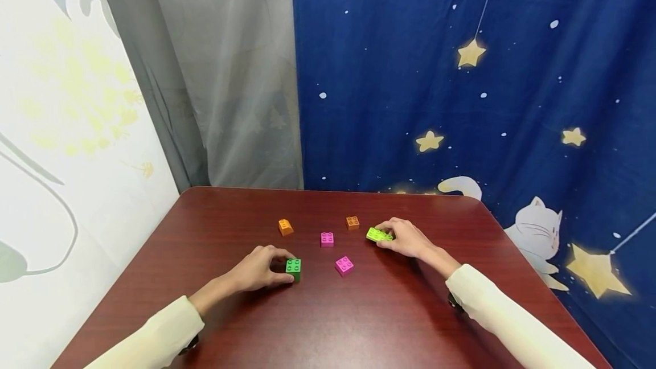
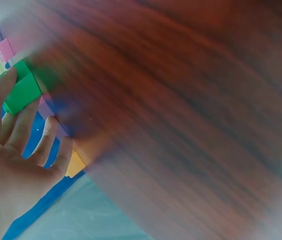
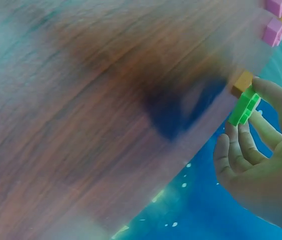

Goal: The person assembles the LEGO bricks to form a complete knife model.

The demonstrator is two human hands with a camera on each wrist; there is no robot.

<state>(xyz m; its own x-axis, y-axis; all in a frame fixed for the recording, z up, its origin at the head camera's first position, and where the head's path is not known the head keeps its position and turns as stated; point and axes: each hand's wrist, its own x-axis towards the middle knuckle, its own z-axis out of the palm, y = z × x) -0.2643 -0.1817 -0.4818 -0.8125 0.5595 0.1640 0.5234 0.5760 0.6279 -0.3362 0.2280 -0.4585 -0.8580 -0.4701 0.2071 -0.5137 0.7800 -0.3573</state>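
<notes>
My left hand (image 1: 259,269) pinches a green toy building brick (image 1: 293,267) between thumb and fingers, its studs facing up. The same green brick (image 2: 23,90) shows at the fingertips in the left wrist view. Over to the right, my right hand (image 1: 405,237) grips a longer lime-green brick (image 1: 378,234) by its sides. In the right wrist view this lime brick (image 3: 244,106) lies between thumb and fingers, close to an orange brick (image 3: 242,83). Two pink bricks, one nearer (image 1: 344,266) and one farther (image 1: 327,239), lie between the hands.
Behind them on the dark red wooden table (image 1: 389,312) lie a brownish-orange brick (image 1: 352,222) and an orange brick with a sloped side (image 1: 285,227). A blue star-patterned curtain (image 1: 379,84) and a grey curtain (image 1: 241,73) hang beyond the far edge.
</notes>
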